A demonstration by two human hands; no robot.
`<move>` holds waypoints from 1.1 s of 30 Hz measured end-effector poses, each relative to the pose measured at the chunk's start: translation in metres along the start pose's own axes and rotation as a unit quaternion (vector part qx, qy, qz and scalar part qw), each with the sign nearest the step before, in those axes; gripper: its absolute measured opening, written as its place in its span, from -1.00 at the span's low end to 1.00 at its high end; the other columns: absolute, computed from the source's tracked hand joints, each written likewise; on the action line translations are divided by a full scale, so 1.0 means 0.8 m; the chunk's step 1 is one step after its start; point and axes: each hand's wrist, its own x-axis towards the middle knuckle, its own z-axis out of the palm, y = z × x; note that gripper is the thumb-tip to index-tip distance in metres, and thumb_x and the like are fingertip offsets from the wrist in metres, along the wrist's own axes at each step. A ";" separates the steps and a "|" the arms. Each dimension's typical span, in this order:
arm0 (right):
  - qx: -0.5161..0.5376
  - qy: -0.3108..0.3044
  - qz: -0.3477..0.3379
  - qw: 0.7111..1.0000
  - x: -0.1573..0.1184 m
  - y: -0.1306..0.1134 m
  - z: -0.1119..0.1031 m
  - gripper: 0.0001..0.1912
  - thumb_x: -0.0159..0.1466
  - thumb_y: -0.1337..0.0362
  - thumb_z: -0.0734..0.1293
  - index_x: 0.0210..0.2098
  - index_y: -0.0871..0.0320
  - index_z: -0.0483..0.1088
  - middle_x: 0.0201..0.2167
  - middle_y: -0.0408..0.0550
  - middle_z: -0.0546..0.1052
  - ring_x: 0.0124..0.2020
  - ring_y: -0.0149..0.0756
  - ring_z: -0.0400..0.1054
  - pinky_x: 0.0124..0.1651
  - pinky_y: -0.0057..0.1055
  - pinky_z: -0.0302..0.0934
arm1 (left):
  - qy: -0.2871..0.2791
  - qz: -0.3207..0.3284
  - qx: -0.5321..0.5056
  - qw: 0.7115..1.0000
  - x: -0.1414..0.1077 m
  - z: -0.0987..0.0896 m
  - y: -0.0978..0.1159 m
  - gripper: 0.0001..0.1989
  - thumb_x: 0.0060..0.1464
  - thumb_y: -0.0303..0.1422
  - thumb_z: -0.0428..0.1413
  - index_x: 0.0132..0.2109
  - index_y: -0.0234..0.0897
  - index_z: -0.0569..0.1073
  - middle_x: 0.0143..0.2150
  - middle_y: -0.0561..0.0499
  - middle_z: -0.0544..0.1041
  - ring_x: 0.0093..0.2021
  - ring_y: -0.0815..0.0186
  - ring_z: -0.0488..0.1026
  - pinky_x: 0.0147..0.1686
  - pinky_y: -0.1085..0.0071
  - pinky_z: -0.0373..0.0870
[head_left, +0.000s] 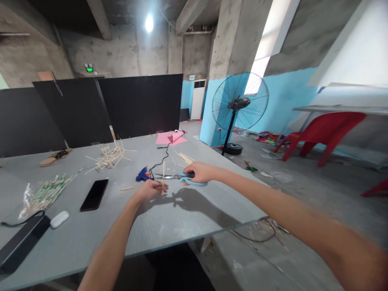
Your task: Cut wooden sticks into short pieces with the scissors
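Note:
Upright between the fingertips of my left hand is a thin wooden stick. My right hand grips the light blue handles of a pair of scissors. The scissors point left, and their parted blades lie at the stick, just above my left fingers. Behind my left hand rests a blue glue gun with a black cord. More loose sticks lie beyond my right hand. A short stick piece is on the table left of my left hand.
On the grey table are a stick structure, a black phone, a white case, a black box, bagged sticks and pink paper. A fan and red chair stand right.

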 end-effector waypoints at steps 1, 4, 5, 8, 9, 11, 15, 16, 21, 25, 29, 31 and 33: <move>-0.001 0.001 -0.001 1.000 0.000 0.000 0.000 -0.44 0.18 -0.27 0.38 -0.51 0.12 0.39 -0.58 -0.18 0.38 -0.51 -0.36 0.15 -0.39 -0.37 -0.09 | -0.001 0.002 0.001 1.000 0.000 0.000 0.000 -0.55 -0.06 -0.12 0.42 -0.14 -0.42 0.72 -0.20 -0.26 0.68 -0.22 0.13 0.61 -0.15 0.28 0.48; -0.002 0.002 -0.001 1.000 0.000 0.000 0.001 -0.45 0.18 -0.27 0.38 -0.52 0.12 0.38 -0.58 -0.18 0.37 -0.51 -0.36 0.15 -0.40 -0.37 -0.10 | -0.001 0.004 0.004 1.000 0.000 0.000 0.000 -0.56 -0.06 -0.13 0.42 -0.14 -0.42 0.72 -0.19 -0.26 0.68 -0.21 0.14 0.61 -0.16 0.29 0.48; -0.001 0.002 0.000 1.000 0.000 -0.001 0.001 -0.45 0.17 -0.26 0.38 -0.52 0.12 0.38 -0.58 -0.18 0.37 -0.51 -0.36 0.15 -0.39 -0.37 -0.10 | -0.001 0.003 0.002 1.000 0.000 0.000 0.000 -0.56 -0.05 -0.13 0.42 -0.14 -0.42 0.72 -0.19 -0.26 0.68 -0.22 0.14 0.61 -0.16 0.29 0.48; 0.002 0.002 0.003 1.000 0.000 -0.001 0.000 -0.45 0.17 -0.26 0.38 -0.51 0.12 0.38 -0.58 -0.18 0.38 -0.50 -0.35 0.15 -0.39 -0.37 -0.10 | -0.003 -0.001 -0.005 1.000 0.001 0.000 -0.002 -0.55 -0.06 -0.13 0.43 -0.13 -0.43 0.71 -0.21 -0.25 0.68 -0.22 0.14 0.62 -0.13 0.27 0.49; 0.003 0.001 0.003 1.000 0.000 -0.002 0.000 -0.45 0.17 -0.26 0.37 -0.51 0.12 0.39 -0.57 -0.18 0.38 -0.50 -0.35 0.15 -0.39 -0.37 -0.10 | -0.004 -0.001 -0.007 1.000 0.002 0.000 -0.003 -0.54 -0.07 -0.13 0.43 -0.13 -0.42 0.71 -0.21 -0.25 0.68 -0.22 0.13 0.62 -0.12 0.26 0.50; 0.002 0.001 0.002 1.000 -0.001 -0.002 0.001 -0.45 0.18 -0.26 0.37 -0.51 0.12 0.38 -0.57 -0.17 0.38 -0.50 -0.36 0.14 -0.39 -0.37 -0.10 | -0.007 0.001 -0.006 1.000 0.002 -0.001 -0.003 -0.54 -0.08 -0.12 0.43 -0.13 -0.42 0.71 -0.21 -0.25 0.68 -0.21 0.12 0.62 -0.10 0.25 0.50; -0.001 0.001 0.001 1.000 -0.001 -0.002 0.000 -0.45 0.18 -0.25 0.38 -0.52 0.12 0.36 -0.58 -0.18 0.36 -0.51 -0.36 0.13 -0.39 -0.37 -0.10 | -0.011 0.006 -0.003 1.000 0.001 -0.002 -0.004 -0.53 -0.05 -0.11 0.41 -0.11 -0.43 0.71 -0.18 -0.27 0.68 -0.19 0.12 0.62 -0.10 0.25 0.49; -0.002 0.001 0.001 1.000 -0.001 -0.003 0.000 -0.46 0.18 -0.25 0.38 -0.52 0.12 0.35 -0.58 -0.18 0.35 -0.51 -0.36 0.13 -0.40 -0.37 -0.10 | -0.010 0.006 -0.002 1.000 0.001 -0.002 -0.005 -0.53 -0.05 -0.11 0.40 -0.11 -0.43 0.71 -0.17 -0.28 0.68 -0.19 0.12 0.62 -0.11 0.26 0.49; -0.001 -0.003 0.003 1.000 -0.001 -0.006 -0.002 -0.46 0.18 -0.25 0.37 -0.52 0.11 0.36 -0.58 -0.18 0.36 -0.51 -0.35 0.14 -0.39 -0.36 -0.10 | -0.003 0.003 0.010 1.000 0.003 -0.002 -0.006 -0.55 -0.07 -0.13 0.41 -0.13 -0.41 0.71 -0.21 -0.25 0.68 -0.20 0.10 0.62 -0.14 0.27 0.49; -0.002 -0.003 0.001 1.000 -0.001 -0.005 -0.001 -0.47 0.19 -0.24 0.37 -0.51 0.12 0.37 -0.57 -0.16 0.38 -0.50 -0.35 0.15 -0.39 -0.37 -0.10 | -0.003 0.008 0.015 1.000 0.001 -0.002 -0.003 -0.57 -0.03 -0.13 0.39 -0.13 -0.40 0.71 -0.19 -0.25 0.68 -0.19 0.11 0.62 -0.14 0.27 0.49; -0.003 -0.001 0.002 1.000 -0.001 -0.002 0.001 -0.46 0.18 -0.25 0.37 -0.51 0.11 0.36 -0.57 -0.16 0.38 -0.50 -0.35 0.15 -0.39 -0.36 -0.10 | -0.006 0.011 0.024 1.000 -0.002 -0.001 0.002 -0.59 0.00 -0.14 0.37 -0.13 -0.41 0.72 -0.15 -0.27 0.68 -0.17 0.12 0.61 -0.15 0.29 0.48; -0.005 -0.002 0.003 1.000 -0.001 -0.002 0.001 -0.45 0.18 -0.26 0.37 -0.52 0.11 0.34 -0.57 -0.16 0.37 -0.50 -0.35 0.15 -0.39 -0.36 -0.09 | -0.006 0.008 0.022 1.000 -0.003 -0.001 0.003 -0.59 -0.01 -0.14 0.39 -0.13 -0.41 0.72 -0.16 -0.27 0.68 -0.18 0.13 0.60 -0.14 0.28 0.49; -0.007 -0.003 0.004 1.000 -0.001 -0.004 0.001 -0.46 0.18 -0.25 0.36 -0.52 0.11 0.32 -0.58 -0.17 0.36 -0.50 -0.35 0.14 -0.39 -0.36 -0.09 | -0.006 0.006 0.016 1.000 -0.003 -0.001 0.003 -0.58 -0.02 -0.14 0.40 -0.14 -0.41 0.72 -0.18 -0.26 0.68 -0.20 0.13 0.61 -0.12 0.26 0.49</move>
